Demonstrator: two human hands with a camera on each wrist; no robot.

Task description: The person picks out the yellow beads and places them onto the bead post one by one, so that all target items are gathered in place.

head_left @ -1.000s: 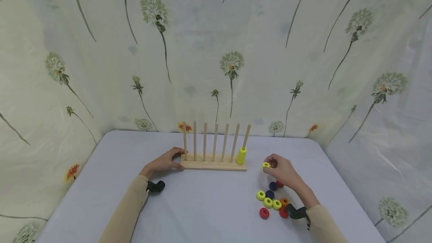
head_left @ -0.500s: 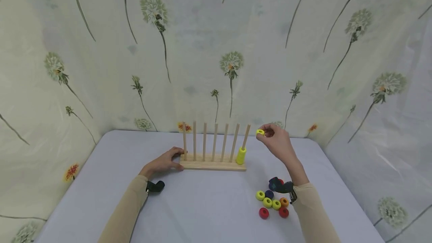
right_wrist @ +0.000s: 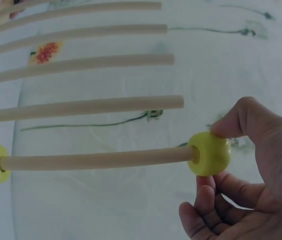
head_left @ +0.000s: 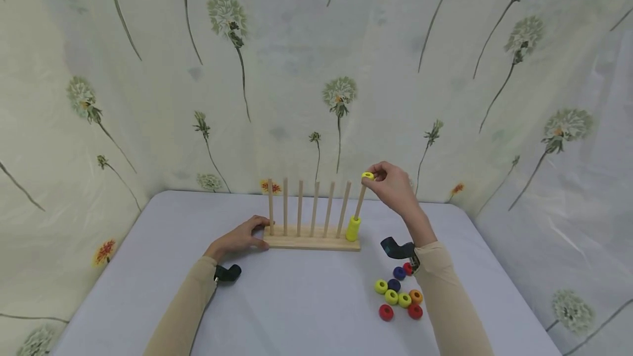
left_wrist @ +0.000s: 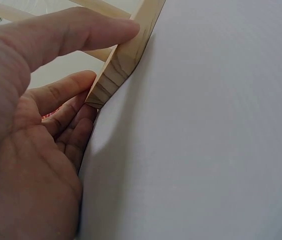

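A wooden peg rack (head_left: 311, 242) with several upright pegs in a row stands on the white-covered table. My left hand (head_left: 242, 237) grips the left end of its base, the thumb (left_wrist: 113, 32) on the front side and the fingers behind. At the rack's right end, my right hand (head_left: 397, 188) pinches a yellow bead (right_wrist: 210, 155) between thumb and fingers. That bead sits at the top of the rightmost peg (right_wrist: 96, 160), whose tip enters its hole. Lower on this peg are stacked yellow beads (head_left: 353, 229); the other pegs are bare.
Loose beads lie near the right forearm: several yellow ones (head_left: 391, 297), dark blue (head_left: 393, 285), red (head_left: 386, 312) and an orange one (head_left: 416, 296). A flower-print cloth (head_left: 277, 98) hangs behind and beside the table (head_left: 296, 301).
My right hand has lifted the yellow bead from beside the loose beads, up and leftward onto the rightmost peg's tip. The left hand has stayed on the rack's end.
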